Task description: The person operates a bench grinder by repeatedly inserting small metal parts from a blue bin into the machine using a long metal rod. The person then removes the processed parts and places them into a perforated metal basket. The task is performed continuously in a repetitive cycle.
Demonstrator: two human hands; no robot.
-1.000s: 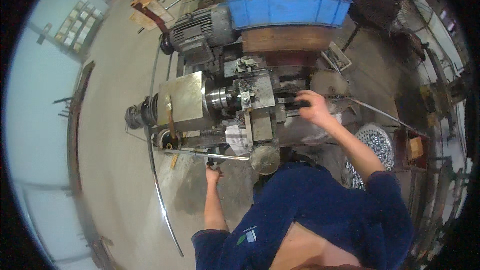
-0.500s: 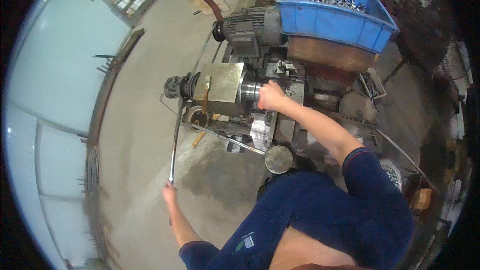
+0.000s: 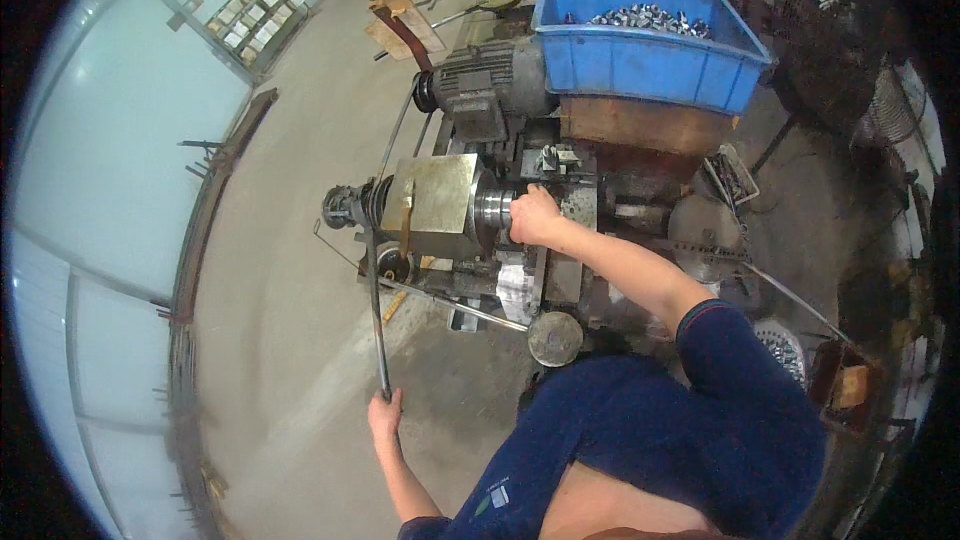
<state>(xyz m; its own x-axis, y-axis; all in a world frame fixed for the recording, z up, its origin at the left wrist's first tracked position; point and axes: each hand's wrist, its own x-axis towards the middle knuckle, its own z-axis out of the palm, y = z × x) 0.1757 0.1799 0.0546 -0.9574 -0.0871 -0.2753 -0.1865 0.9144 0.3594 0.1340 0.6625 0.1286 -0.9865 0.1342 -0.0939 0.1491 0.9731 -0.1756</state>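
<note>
A small lathe-like machine stands before me, with a boxy metal headstock (image 3: 433, 190) and a shiny round chuck (image 3: 490, 209) on its right side. My right hand (image 3: 535, 215) is closed at the chuck's front end; whatever lies inside the fingers is hidden. Low on the left, my left hand (image 3: 384, 413) wraps round a long metal lever (image 3: 378, 315) that runs up to the headstock's left end. A second bar (image 3: 465, 310) slants below the headstock to a round metal disc (image 3: 555, 339) close to my body.
Behind the headstock sits a ribbed electric motor (image 3: 492, 80). A blue crate (image 3: 650, 70) with many small metal parts rests on a brown box (image 3: 645, 126) at the back right. A basin of metal pieces (image 3: 780, 352) is near my right elbow. Long rods (image 3: 185, 290) lie along the left wall.
My left hand and the lever's lower end have swung right and slightly down. My right hand stays at the chuck. The view has shifted slightly, with the machine lower in it.
</note>
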